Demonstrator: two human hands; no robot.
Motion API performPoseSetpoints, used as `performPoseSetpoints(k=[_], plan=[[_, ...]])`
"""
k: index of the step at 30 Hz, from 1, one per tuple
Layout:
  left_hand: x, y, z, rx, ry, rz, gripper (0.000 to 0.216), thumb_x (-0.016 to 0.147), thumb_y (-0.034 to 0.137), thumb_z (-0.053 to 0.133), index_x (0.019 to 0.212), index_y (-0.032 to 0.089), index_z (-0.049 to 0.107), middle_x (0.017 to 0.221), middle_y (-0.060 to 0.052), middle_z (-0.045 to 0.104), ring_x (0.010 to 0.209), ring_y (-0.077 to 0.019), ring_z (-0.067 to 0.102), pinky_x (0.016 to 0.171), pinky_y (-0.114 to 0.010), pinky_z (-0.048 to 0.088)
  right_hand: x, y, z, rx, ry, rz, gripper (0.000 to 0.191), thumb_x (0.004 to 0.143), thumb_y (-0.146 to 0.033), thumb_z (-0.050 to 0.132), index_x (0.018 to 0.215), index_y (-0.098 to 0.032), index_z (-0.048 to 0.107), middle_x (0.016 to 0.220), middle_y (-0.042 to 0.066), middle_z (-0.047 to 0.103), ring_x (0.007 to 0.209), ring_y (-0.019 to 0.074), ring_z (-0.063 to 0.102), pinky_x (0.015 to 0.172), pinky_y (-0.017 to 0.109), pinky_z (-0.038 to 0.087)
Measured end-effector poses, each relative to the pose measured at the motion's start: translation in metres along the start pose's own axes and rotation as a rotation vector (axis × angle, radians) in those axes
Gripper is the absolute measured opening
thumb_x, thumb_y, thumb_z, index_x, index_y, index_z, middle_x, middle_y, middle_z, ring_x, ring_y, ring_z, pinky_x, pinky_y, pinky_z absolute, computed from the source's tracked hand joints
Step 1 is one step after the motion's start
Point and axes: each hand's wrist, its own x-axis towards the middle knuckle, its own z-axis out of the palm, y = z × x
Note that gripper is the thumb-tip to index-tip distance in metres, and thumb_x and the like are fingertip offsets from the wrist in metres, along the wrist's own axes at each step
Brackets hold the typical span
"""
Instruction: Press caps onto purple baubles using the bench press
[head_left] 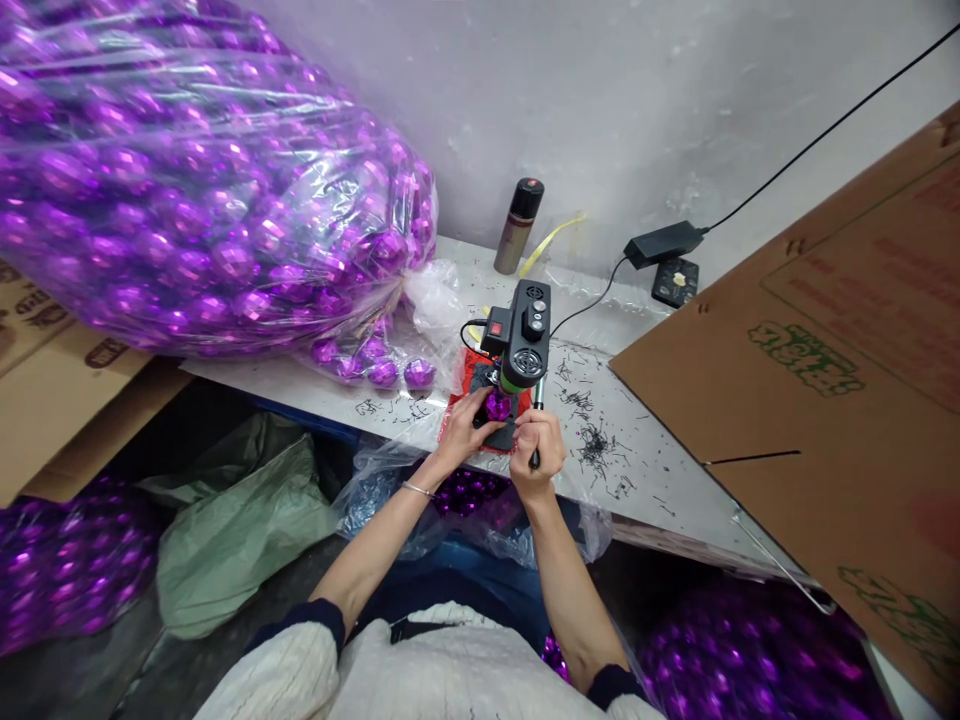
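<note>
- The left hand [466, 425] pinches a small purple faceted ball [496, 406] between its fingertips, holding it seated under the head of a small black bench press [521, 345].
- The right hand [538, 445] is closed in a fist around the press's dark lever handle [536, 425], which stands nearly upright just right of the ball.
- The press sits directly above and behind both hands; its head carries a red switch and a few round buttons, and a black cable runs back from it to a power adapter [663, 243] well beyond the right hand.
- Under the hands, the press base rests on a red mat [461, 385] on a white worktable [660, 480].
- Right of the right hand, the table surface is strewn with small dark wire bits [596, 440].
- Left of the left hand, a few loose purple balls [382, 370] lie at the mouth of a large clear plastic bag of purple balls [187, 190].
- Below the hands, beneath the table edge, an open clear bag [465, 500] holds more purple balls.
- Behind the press, a spray can [519, 225] with a black cap stands near the wall.
- Far right of the right hand, a brown cardboard sheet [840, 380] with green print leans over the table.
</note>
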Motion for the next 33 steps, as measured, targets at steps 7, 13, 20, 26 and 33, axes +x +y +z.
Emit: performPoseSetpoints(k=[7, 13, 20, 26, 33], plan=[[0.001, 0.001, 0.000, -0.011, 0.011, 0.008, 0.058, 0.086, 0.042, 0.070, 0.137, 0.020, 0.054, 0.136, -0.015, 0.062, 0.128, -0.0291, 0.057, 0.110, -0.048, 0.043, -0.010, 0.009, 0.007, 0.022, 0.057, 0.016, 0.021, 0.094, -0.014, 0.041, 0.077, -0.023, 0.049, 0.076, 0.001, 0.057, 0.069, 0.0137, 0.056, 0.064, 0.030, 0.046], [0.001, 0.003, 0.000, -0.010, 0.016, 0.009, 0.056, 0.086, 0.042, 0.071, 0.135, 0.021, 0.055, 0.134, -0.015, 0.063, 0.126, -0.0290, 0.059, 0.108, -0.048, 0.044, -0.016, 0.015, 0.010, 0.065, 0.066, -0.006, 0.020, 0.094, -0.015, 0.040, 0.077, -0.022, 0.049, 0.075, 0.000, 0.055, 0.067, 0.0137, 0.054, 0.067, 0.031, 0.044], [0.002, 0.001, 0.000, -0.013, 0.017, 0.019, 0.057, 0.085, 0.040, 0.072, 0.136, 0.019, 0.055, 0.134, -0.016, 0.063, 0.126, -0.0290, 0.058, 0.108, -0.048, 0.044, -0.018, 0.020, 0.015, 0.046, 0.100, -0.040, 0.021, 0.096, -0.019, 0.039, 0.077, -0.023, 0.048, 0.074, 0.000, 0.054, 0.066, 0.0137, 0.052, 0.067, 0.032, 0.044], [0.004, 0.002, -0.002, -0.029, 0.002, 0.008, 0.055, 0.085, 0.036, 0.072, 0.135, 0.020, 0.056, 0.133, -0.014, 0.063, 0.125, -0.0283, 0.059, 0.109, -0.048, 0.043, -0.022, 0.022, 0.018, 0.037, 0.094, -0.100, 0.022, 0.095, -0.018, 0.039, 0.075, -0.023, 0.047, 0.072, 0.000, 0.053, 0.065, 0.0139, 0.052, 0.064, 0.031, 0.043], [0.005, 0.003, 0.000, -0.056, 0.041, -0.001, 0.058, 0.083, 0.038, 0.074, 0.135, 0.020, 0.055, 0.133, -0.015, 0.063, 0.126, -0.0288, 0.059, 0.109, -0.048, 0.044, 0.011, -0.003, 0.009, 0.037, 0.150, 0.095, 0.027, 0.097, -0.017, 0.040, 0.072, -0.022, 0.048, 0.071, 0.000, 0.054, 0.068, 0.0140, 0.055, 0.065, 0.030, 0.044]])
